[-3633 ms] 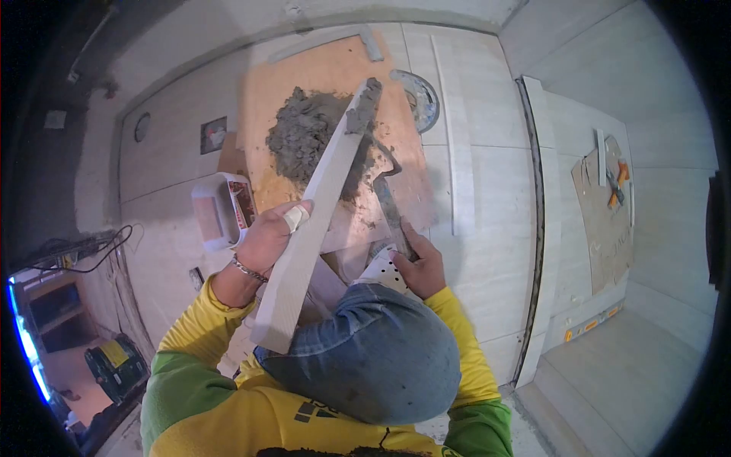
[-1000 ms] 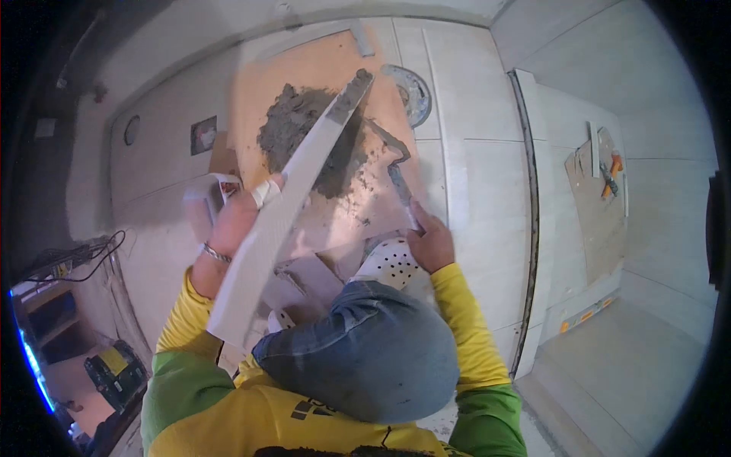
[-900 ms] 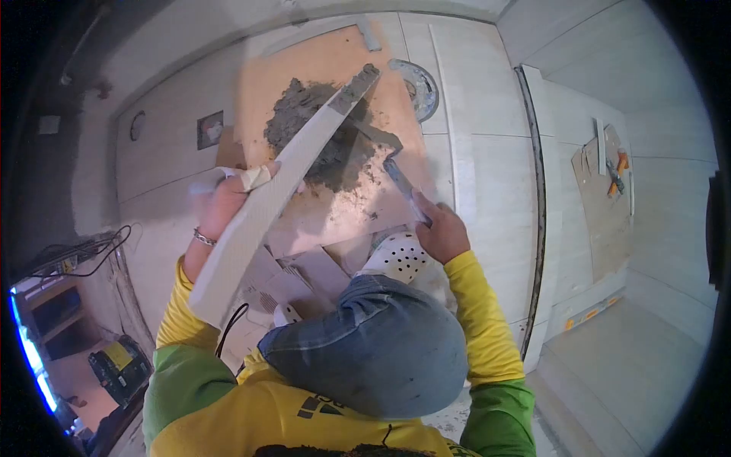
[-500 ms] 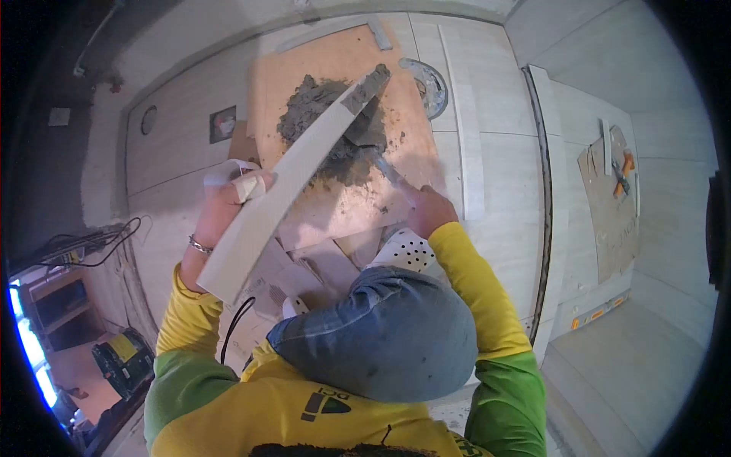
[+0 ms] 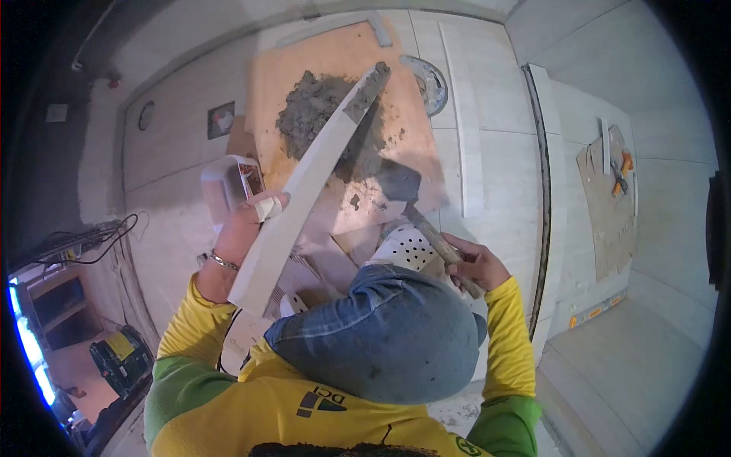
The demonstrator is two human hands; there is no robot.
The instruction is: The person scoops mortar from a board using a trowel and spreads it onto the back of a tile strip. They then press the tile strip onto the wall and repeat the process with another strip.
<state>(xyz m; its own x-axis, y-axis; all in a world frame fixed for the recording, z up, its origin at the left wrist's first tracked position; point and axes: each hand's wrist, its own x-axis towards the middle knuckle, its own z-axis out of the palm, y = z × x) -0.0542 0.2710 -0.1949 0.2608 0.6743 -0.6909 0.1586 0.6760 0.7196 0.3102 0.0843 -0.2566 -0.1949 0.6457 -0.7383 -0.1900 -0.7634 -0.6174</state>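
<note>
My left hand [image 5: 245, 232] grips a long pale tile strip [image 5: 304, 179] by its edge, with tape or a bandage around a finger. The strip slants away from me, and grey mortar [image 5: 367, 91] coats a patch at its far end. In my right hand [image 5: 481, 263] is the handle of a trowel [image 5: 397, 181], its blade grey with mortar and over the near right part of an orange-brown board [image 5: 266, 84]. A heap of wet mortar [image 5: 312, 110] lies on that board, partly hidden behind the strip.
A white container [image 5: 219, 186] stands left of the board, near a square floor opening [image 5: 221, 120]. Right of the board are a round drain ring [image 5: 428, 85] and a long pale strip [image 5: 468, 152]. Cardboard [image 5: 605, 206] with orange-handled tools [image 5: 624, 171] lies farther right. A dark toolbox [image 5: 122, 358] sits lower left.
My right hand has drawn back toward me and right, bringing the trowel blade away from the mortar heap. The near end of the strip has shifted right with my left hand.
</note>
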